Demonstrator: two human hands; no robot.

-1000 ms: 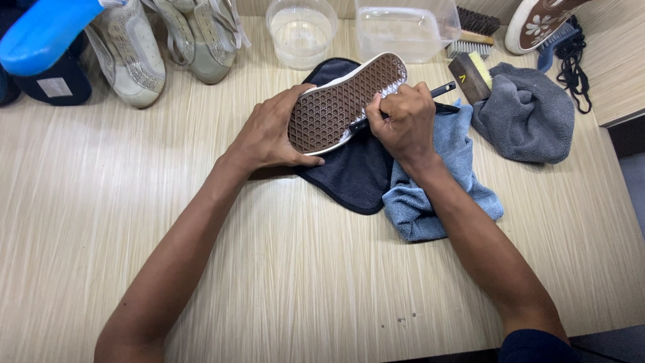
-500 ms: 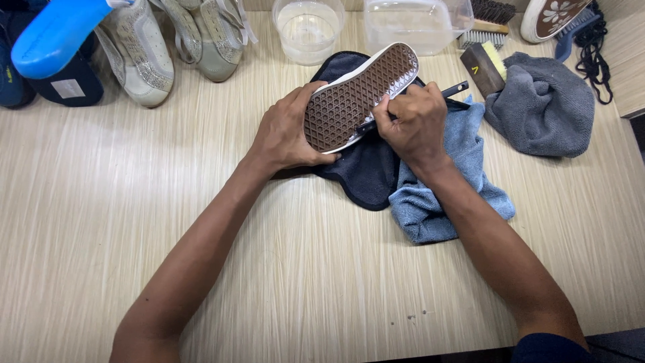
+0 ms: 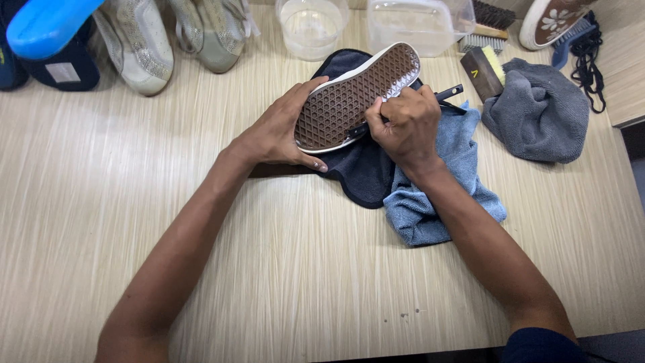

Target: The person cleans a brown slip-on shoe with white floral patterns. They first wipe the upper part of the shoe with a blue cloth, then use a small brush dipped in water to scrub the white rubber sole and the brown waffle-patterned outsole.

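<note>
A shoe [image 3: 356,97] lies on its side with its brown waffle sole facing up, over a dark navy cloth [image 3: 363,175] in the middle of the wooden table [image 3: 134,202]. My left hand [image 3: 279,131] grips the heel end of the shoe from the left. My right hand [image 3: 406,124] is closed around a thin black-handled brush [image 3: 449,93], whose handle sticks out to the right. The brush head is pressed against the white edge of the sole and is hidden by my fingers. A light blue towel [image 3: 443,195] lies under my right wrist.
At the back stand a blue shoe [image 3: 47,40], two pale sneakers [image 3: 168,37], a round clear tub [image 3: 312,25] and a clear plastic box [image 3: 416,23]. To the right lie a grey towel [image 3: 537,117], a block brush [image 3: 482,70], a bristle brush [image 3: 487,23] and another shoe [image 3: 554,20].
My right hand with the brush has shifted slightly along the sole's edge. The left hand keeps its hold on the shoe. The view has drifted a little.
</note>
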